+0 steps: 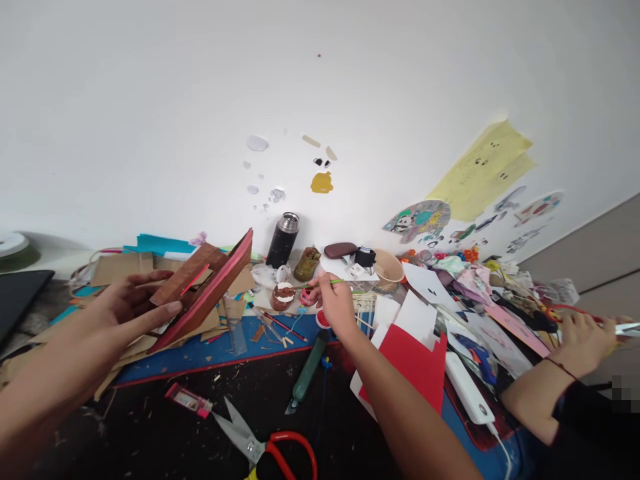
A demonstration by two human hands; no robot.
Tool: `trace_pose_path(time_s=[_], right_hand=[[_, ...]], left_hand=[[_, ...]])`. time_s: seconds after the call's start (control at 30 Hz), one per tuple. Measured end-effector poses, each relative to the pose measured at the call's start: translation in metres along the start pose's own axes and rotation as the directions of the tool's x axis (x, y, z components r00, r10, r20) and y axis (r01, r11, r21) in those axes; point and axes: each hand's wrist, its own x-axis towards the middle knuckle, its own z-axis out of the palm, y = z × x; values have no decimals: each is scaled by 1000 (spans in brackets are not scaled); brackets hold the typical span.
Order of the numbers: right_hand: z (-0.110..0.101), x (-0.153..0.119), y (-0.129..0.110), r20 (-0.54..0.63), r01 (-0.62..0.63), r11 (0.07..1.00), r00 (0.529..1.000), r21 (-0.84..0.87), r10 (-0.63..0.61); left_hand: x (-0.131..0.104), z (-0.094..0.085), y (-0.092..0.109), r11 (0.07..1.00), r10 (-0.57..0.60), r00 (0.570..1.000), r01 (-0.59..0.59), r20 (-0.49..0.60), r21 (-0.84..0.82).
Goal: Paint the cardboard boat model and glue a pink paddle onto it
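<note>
L hand (135,300) holds brown piece (216,293), left of paint jar (283,304); R hand (333,303) pinches brush (305,287), tip at jar; piece looks mostly painted, pinkish edge (236,264) prob. remains

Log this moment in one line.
left hand: holding brown piece | right hand: holding brush, tip at paint jar | scissors: open

A reddish-brown painted cardboard piece (214,293) is held aloft at the left, tilted, its long panel slanting up to the right with a pinkish-red edge and a shorter brown strip alongside. A slim, green-handled paintbrush (334,282) lies nearly level, its tip at the open mouth of a small, round paint jar (283,297) of brown paint; whether it touches the paint is hard to tell.
</note>
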Motion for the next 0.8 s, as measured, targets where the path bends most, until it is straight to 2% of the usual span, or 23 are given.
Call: trace_pose_path(time_s=[0.1, 0.27, 0.4, 0.8], right_hand=[[1, 6, 1, 17, -13, 999, 1000, -45, 14], [3, 16, 2, 36, -45, 995, 998, -92, 48], [4, 23, 5, 38, -60, 993, 997, -107, 64], [7, 27, 24, 70, -123, 988, 989, -89, 130]], left_hand=[[3, -1, -2, 995, -11, 1000, 10, 7, 101], [9, -1, -12, 992, -25, 999, 21, 33, 124], [10, 1, -15, 990, 15, 999, -21, 41, 136], [1, 5, 6, 984, 37, 996, -51, 82, 174]])
